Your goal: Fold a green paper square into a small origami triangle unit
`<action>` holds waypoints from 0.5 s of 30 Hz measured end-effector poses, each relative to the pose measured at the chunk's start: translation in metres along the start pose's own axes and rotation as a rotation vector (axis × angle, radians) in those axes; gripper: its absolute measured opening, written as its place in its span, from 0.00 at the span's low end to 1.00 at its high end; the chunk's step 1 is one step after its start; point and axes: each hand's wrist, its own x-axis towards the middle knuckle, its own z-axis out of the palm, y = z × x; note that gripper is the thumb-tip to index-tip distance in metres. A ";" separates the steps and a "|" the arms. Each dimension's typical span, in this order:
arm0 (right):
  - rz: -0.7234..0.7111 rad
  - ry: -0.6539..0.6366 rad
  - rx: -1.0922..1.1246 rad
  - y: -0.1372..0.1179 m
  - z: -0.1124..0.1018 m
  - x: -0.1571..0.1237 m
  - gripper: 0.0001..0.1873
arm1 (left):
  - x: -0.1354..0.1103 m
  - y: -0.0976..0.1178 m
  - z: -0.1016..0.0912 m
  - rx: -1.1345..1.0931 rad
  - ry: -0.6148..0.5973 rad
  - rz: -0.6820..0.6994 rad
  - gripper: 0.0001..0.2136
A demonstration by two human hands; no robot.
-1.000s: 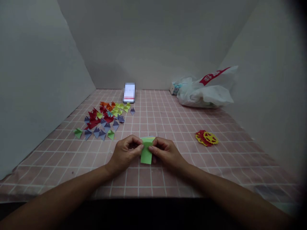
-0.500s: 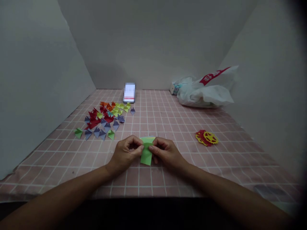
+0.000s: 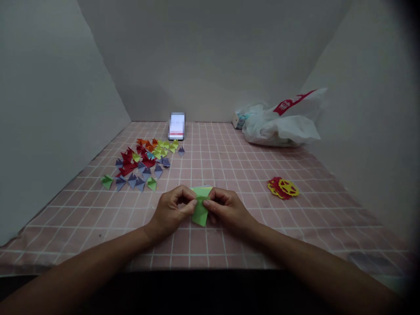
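Between my two hands a small green paper (image 3: pixel 200 213) is held above the table, its lower part hanging toward me. Edges of paler sheets show behind its top. My left hand (image 3: pixel 172 210) pinches the paper's left side between thumb and fingers. On the opposite side, my right hand (image 3: pixel 231 211) grips it with the thumb on the front face and the fingers curled behind. Off to the left lie many folded paper pieces, among them a green one (image 3: pixel 152 183), a purple one (image 3: pixel 140 184) and a red one (image 3: pixel 128 167).
A pink checked cloth (image 3: pixel 216 162) covers the table. A phone (image 3: pixel 177 126) with a lit, blurred screen stands at the back. Far right sits a white plastic bag (image 3: pixel 278 131) beside a small box (image 3: pixel 236 120). Red and yellow cut-out shapes (image 3: pixel 288 188) lie stacked on the right.
Both hands stay almost in place on the green paper. The paper's lower part looks slightly more bent; the folded pieces have not moved.
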 end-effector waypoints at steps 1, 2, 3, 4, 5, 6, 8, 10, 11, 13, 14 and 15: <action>-0.002 0.001 -0.002 0.000 0.000 0.000 0.14 | 0.000 0.000 0.001 -0.017 0.006 -0.012 0.04; -0.004 0.002 -0.004 0.001 0.000 0.000 0.14 | 0.000 0.000 0.001 -0.041 0.017 -0.025 0.03; -0.005 0.002 -0.004 0.001 0.000 0.000 0.14 | 0.000 0.000 0.002 -0.072 0.030 -0.036 0.03; -0.005 0.001 -0.005 0.001 0.000 0.000 0.14 | 0.000 0.001 0.003 -0.109 0.044 -0.044 0.04; -0.005 -0.001 -0.004 0.001 0.000 0.001 0.14 | -0.001 0.001 0.004 -0.148 0.057 -0.050 0.06; -0.003 -0.004 -0.003 0.001 0.000 0.001 0.14 | -0.001 0.001 0.004 -0.184 0.065 -0.051 0.08; 0.004 -0.022 0.004 0.000 0.000 0.001 0.14 | -0.001 0.001 0.005 -0.228 0.064 -0.049 0.10; 0.001 -0.042 0.019 -0.002 0.000 0.001 0.12 | -0.001 0.001 0.004 -0.233 0.053 -0.042 0.10; -0.002 -0.053 0.027 -0.003 0.000 0.002 0.12 | -0.001 0.001 0.004 -0.229 0.046 -0.037 0.10; 0.000 -0.067 0.043 -0.006 0.000 0.002 0.12 | -0.001 0.000 0.003 -0.224 0.028 -0.029 0.10; 0.009 -0.067 0.047 -0.007 0.000 0.001 0.12 | -0.001 0.000 0.003 -0.224 0.017 -0.027 0.10; 0.020 -0.067 0.049 -0.008 0.000 0.001 0.12 | -0.001 0.000 0.003 -0.226 0.006 -0.027 0.10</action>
